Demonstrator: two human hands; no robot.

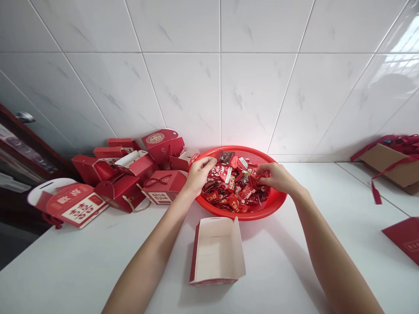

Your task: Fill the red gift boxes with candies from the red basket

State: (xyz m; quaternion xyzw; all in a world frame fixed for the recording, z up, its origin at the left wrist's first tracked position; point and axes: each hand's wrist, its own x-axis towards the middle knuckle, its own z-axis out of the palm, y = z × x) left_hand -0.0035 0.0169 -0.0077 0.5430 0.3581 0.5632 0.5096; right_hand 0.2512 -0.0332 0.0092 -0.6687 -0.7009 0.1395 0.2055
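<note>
A red plastic basket (240, 216) with a perforated wall holds many wrapped candies (240, 194), mostly red. At its left side, my left hand (200, 174) is closed, thumb and fingers pinching a larger red candy packet (220, 173) with white print. My right hand (276, 178) reaches over the basket's right rim, its fingers curled down among the candies. What those fingertips hold, if anything, is hidden. In front of the basket, between my forearms, an open red gift box (217, 250) shows its white, bare inside.
Several red gift boxes (163, 186), some with rope handles, crowd the left of the white table (281, 270). A cardboard box (389, 168) with red ribbons (376, 192) sits far right, near a flat red piece (406, 237). The tiled wall (248, 96) stands behind.
</note>
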